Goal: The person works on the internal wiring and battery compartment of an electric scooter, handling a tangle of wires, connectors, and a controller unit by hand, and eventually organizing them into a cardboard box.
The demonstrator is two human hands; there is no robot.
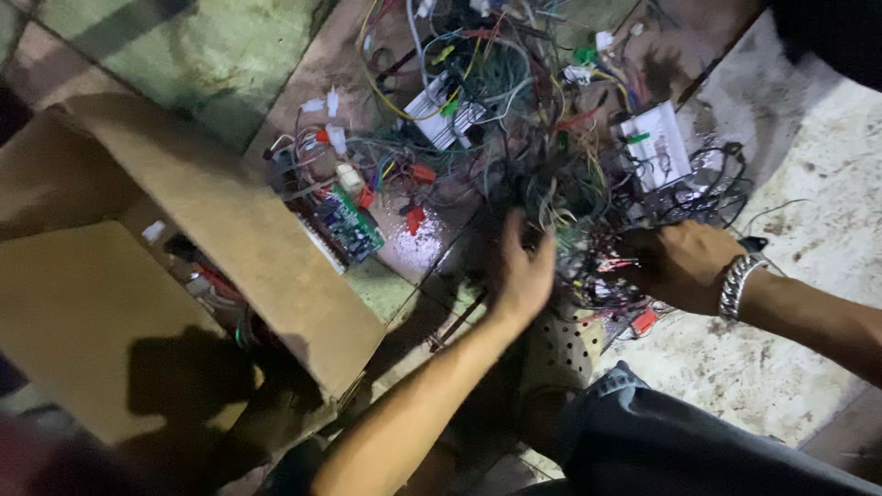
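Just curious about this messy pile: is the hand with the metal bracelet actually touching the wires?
Touching. The head view shows the right hand buried among the tangled wires, strands crossing its fingers.

Green, yellow, red, blue and black strands are showing through the tangle of wires (542, 138), with white connector blocks (657, 147) and small red plugs (415, 219) among them. A green circuit board (349, 225) is lying beside the plain brown cardboard box (230, 230). A silver bracelet (738, 283) is gleaming above white perforated fabric (574, 335) and grey-blue denim (661, 441).
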